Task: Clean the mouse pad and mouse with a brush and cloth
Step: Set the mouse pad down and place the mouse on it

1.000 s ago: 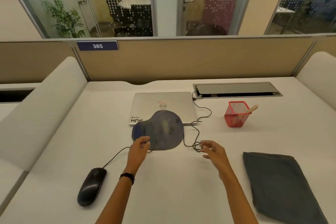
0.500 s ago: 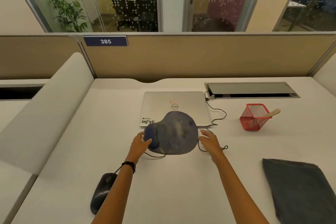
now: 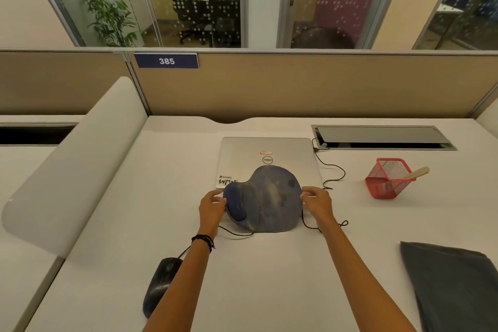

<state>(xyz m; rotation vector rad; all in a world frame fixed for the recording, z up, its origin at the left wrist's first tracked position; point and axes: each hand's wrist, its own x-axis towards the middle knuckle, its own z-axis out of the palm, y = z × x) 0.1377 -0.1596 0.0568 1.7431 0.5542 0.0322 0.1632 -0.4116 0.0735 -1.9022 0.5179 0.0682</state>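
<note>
Both hands have closed in on the mouse pad (image 3: 265, 201) over the last sec — a moment back the right hand (image 3: 318, 203) hovered off to the right, fingers spread and empty; now it pinches the pad's right edge, while the left hand (image 3: 211, 206) has its grip on the left edge by the raised wrist rest. So both grips are clenched on the pad. The pad sits mid-tabletop, its far edge overlapping the closed laptop (image 3: 268, 155), and looks to be tilted or just lifting, tho that's hard to confirm. Judgement: this is prep — moving the pad clear, w/ no brushing or wiping begun.

Around: the mouse (image 3: 159, 284) lies near-left on the tabletop (image 3: 269, 277), partly behind the left forearm, its cable (image 3: 305, 221) running under or beside the pad and looping by the right wrist. The cloth (image 3: 452, 283) lies folded near-right, well apart. The brush (image 3: 419, 172) pokes its handle out of the red mesh holder (image 3: 388, 179), far right.

In the way: the cable — it could drag w/ the pad or tug the mouse. The laptop crowds the far side too.
</note>
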